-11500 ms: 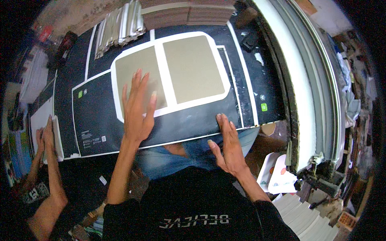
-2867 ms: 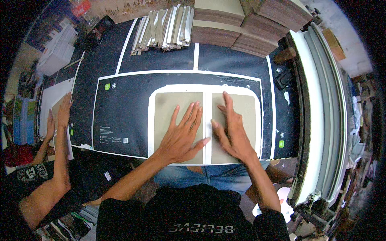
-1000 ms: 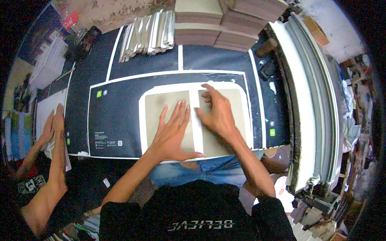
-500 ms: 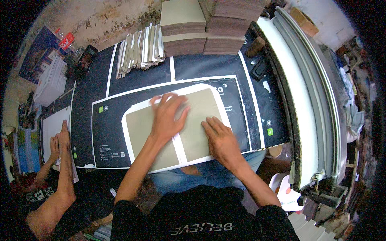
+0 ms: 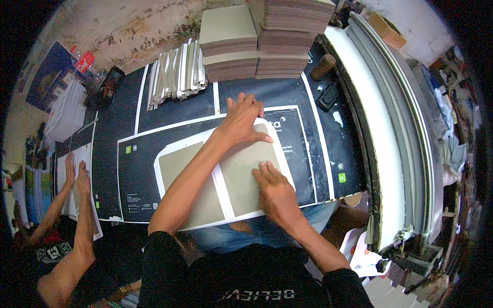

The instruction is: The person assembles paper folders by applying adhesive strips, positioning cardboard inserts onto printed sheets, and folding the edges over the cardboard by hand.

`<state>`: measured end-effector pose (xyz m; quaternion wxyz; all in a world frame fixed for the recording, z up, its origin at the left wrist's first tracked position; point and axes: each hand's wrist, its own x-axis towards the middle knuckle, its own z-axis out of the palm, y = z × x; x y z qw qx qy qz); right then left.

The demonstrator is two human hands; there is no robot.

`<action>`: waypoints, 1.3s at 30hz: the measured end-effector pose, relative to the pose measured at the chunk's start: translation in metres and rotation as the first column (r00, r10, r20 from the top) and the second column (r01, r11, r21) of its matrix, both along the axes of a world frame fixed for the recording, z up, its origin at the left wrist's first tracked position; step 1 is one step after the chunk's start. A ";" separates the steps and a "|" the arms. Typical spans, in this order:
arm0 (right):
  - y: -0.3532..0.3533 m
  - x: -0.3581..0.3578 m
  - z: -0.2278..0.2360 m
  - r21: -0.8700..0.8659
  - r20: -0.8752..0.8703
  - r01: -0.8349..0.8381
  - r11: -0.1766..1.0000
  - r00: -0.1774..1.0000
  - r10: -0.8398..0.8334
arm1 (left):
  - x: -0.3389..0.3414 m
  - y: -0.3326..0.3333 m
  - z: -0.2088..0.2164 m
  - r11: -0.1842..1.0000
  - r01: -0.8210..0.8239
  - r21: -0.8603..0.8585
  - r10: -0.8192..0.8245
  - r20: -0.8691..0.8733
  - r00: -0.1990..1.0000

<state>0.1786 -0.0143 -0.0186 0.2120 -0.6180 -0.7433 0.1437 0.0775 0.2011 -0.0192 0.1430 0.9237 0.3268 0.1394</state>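
Evidently the grip of the bare left hand [image 5: 242, 120] has its thumb apart from the fingers, the thumb near the far right corner of the flat, round-cornered, white-bordered piece [image 5: 246, 179] with two khaki board panels. The fingers reach past that piece's far edge; I cannot tell whether they pinch it. The bare right hand [image 5: 277, 192] lies fingers extended on the piece's right panel, clamped on nothing visible. As I judge it, the step in hand is working the white border along the far edge while the right hand steadies the board; the next move calls for even pressure at the corner without shifting the panels.

Under the bordered piece lies a dark printed sheet with a white margin [image 5: 136, 172], on the dark-covered tabletop [image 5: 108, 146]. Beyond the piece stand brown-grey stacks of cut board [image 5: 282, 41]; left of those stacks, beyond it, lies a heap of thin pale strips [image 5: 177, 74]. Well left of the piece, a co-worker's hands [image 5: 82, 179] rest on a white sheet [image 5: 63, 167].
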 end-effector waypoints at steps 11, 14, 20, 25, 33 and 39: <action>0.128 0.076 -0.019 0.112 -0.310 0.101 0.989 0.949 -0.062 | -0.004 0.005 -0.010 0.998 0.024 -0.064 -0.019 0.079 0.997; 0.140 0.078 -0.018 0.083 -0.333 0.029 0.996 0.943 0.000 | -0.009 0.002 -0.011 0.998 0.026 -0.048 -0.021 0.108 0.994; 0.142 0.076 -0.015 0.069 -0.299 0.065 0.995 0.953 -0.041 | -0.017 0.005 -0.005 0.996 0.065 -0.060 -0.058 0.111 0.992; 0.143 0.077 -0.021 0.069 -0.347 0.118 0.991 0.934 -0.087 | -0.012 0.000 0.002 0.995 0.102 0.010 -0.102 0.152 0.983; 0.145 0.070 -0.020 0.065 -0.312 0.128 0.990 0.945 -0.102 | -0.015 -0.002 -0.007 0.978 0.113 0.177 -0.128 0.077 0.989; 0.149 0.071 -0.026 0.060 -0.298 0.154 0.986 0.946 -0.129 | -0.019 -0.003 -0.017 0.976 0.120 0.181 -0.139 0.096 0.986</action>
